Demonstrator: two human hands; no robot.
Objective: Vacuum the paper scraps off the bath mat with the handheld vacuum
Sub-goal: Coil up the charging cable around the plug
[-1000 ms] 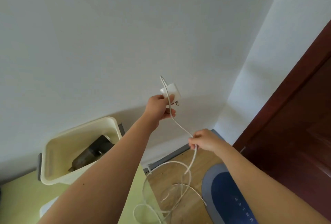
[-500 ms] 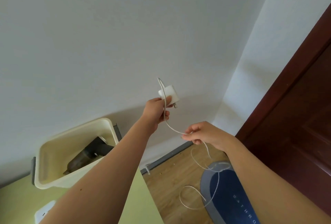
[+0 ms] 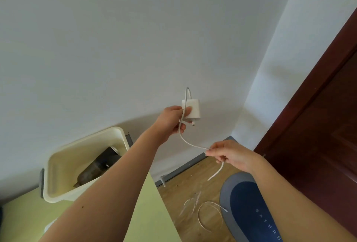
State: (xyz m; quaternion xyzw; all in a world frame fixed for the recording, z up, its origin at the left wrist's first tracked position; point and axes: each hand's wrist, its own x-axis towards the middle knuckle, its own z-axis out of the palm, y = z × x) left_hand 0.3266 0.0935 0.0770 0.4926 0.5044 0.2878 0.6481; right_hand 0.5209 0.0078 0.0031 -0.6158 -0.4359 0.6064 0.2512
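Presently: both grips occupied with a charger lead, vacuum untouched.
Left grip [image 3: 172,122] holds the white charger block [image 3: 193,109] raised before the wall; right grip [image 3: 231,154] pinches its white cable [image 3: 190,143], more of it looped on the wooden floor [image 3: 185,187]. Handheld vacuum [image 3: 96,166] lies in the cream tub [image 3: 63,174] on the green counter [image 3: 150,212], left. Bath mat [image 3: 243,203] lies on the floor, near right, beside the dark door [image 3: 318,125].

My left forearm [image 3: 108,189] hides part of the dark handheld vacuum [image 3: 96,165] in the cream bin [image 3: 58,166], my right forearm [image 3: 289,193] and the frame's bottom edge cut off the bath mat [image 3: 241,203], and the loops of the cable [image 3: 210,202] on the floor blur.
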